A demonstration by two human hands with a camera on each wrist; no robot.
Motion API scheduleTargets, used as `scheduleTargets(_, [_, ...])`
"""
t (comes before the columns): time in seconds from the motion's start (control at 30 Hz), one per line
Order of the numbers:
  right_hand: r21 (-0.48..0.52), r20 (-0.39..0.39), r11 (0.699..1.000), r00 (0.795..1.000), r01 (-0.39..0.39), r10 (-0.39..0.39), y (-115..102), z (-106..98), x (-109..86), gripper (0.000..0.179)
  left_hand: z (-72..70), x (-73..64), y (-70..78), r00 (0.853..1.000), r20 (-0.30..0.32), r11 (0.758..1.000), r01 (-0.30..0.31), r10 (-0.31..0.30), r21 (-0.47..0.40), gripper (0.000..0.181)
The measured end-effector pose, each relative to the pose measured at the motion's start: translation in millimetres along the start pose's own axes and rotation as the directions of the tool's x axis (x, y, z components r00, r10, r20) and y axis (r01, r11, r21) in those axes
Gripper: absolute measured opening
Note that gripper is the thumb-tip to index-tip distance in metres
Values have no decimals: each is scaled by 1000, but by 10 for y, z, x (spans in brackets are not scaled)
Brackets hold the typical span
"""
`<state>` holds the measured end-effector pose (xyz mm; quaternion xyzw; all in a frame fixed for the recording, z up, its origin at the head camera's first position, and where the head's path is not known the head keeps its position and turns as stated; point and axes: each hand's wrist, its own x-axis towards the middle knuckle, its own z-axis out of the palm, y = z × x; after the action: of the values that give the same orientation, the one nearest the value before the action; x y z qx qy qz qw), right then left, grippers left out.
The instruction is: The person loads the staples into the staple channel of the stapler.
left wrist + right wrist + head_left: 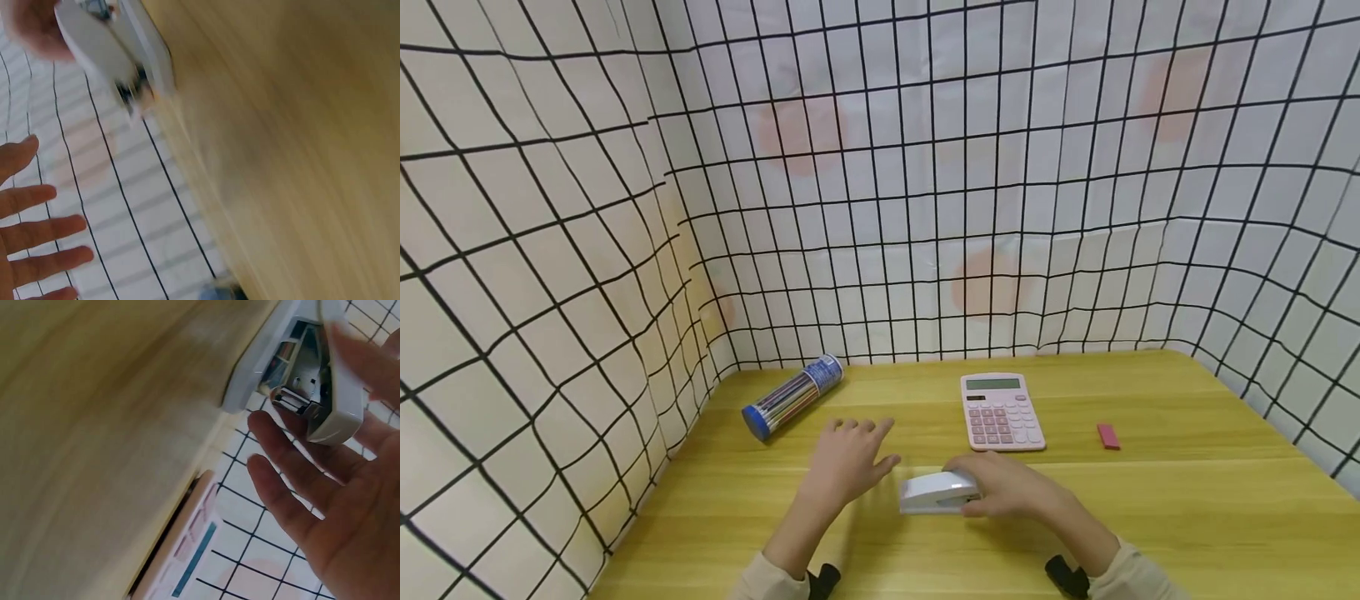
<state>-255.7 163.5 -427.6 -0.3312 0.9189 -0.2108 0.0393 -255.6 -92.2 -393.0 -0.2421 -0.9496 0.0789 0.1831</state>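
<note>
A white stapler [934, 490] sits low over the tabletop in front of me, its length running left to right in the head view. My right hand [1011, 485] grips it by its right end, thumb on the near side and fingers over the far side. The right wrist view shows the gap between the stapler's [348, 406] base and upper arm, with metal parts inside. To the left is my left hand [844, 463], fingers spread and holding nothing. Bare space separates its thumb from the stapler.
A clear tube of pencils [790, 398] with a blue cap lies at the back left. A pink calculator [1003, 412] lies beyond my right hand, a small red block [1108, 437] farther right. Black netting [880, 208] over white sheeting surrounds the wooden table [1225, 500].
</note>
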Motion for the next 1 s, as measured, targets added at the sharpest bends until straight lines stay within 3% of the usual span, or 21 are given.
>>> scheduleTargets(0.13, [15, -40, 999, 999, 29, -28, 25, 70, 28, 43, 12, 77, 234, 990, 97, 990, -88, 99, -112, 64])
scheduleTargets(0.2, [38, -56, 999, 998, 25, -23, 33, 93, 33, 45, 8, 143, 359, 974, 178, 977, -111, 144, -180, 76])
scheduleTargets(0.33, [90, -83, 996, 997, 13, -5, 34, 100, 38, 55, 20, 275, 568, 936, 306, 951, -81, 176, -299, 108])
scheduleTargets(0.4, [97, -99, 995, 995, 14, -4, 43, 105, 38, 63, 56, 321, 641, 935, 308, 944, -74, 178, -322, 119])
scheduleTargets(0.5, [99, -124, 995, 992, 34, -22, 64, 121, 36, 71, 120, 351, 678, 944, 258, 929, -104, 204, -356, 125])
scheduleTargets(0.6, [103, -131, 993, 991, 53, -39, 71, 134, 29, 69, 148, 357, 613, 947, 211, 881, -122, 240, -457, 125])
scheduleTargets(0.73, [92, -124, 993, 990, 77, -65, 56, 114, 32, 56, 65, 319, 365, 951, 188, 746, -62, 246, -663, 119])
scheduleTargets(0.83, [89, -108, 993, 992, 76, -66, 44, 90, 27, 50, -14, 243, 111, 951, 201, 660, -4, 235, -751, 99])
scheduleTargets(0.9, [80, -99, 994, 993, 74, -66, 36, 79, 23, 44, -40, 173, -56, 948, 216, 643, 16, 234, -766, 81])
scheduleTargets(0.93, [72, -91, 995, 994, 73, -67, 32, 78, 21, 42, -44, 138, -128, 945, 231, 646, 29, 230, -763, 72])
scheduleTargets(1.0, [43, -77, 996, 994, 77, -73, 27, 81, 16, 37, -36, 62, -240, 939, 271, 684, 56, 212, -727, 62])
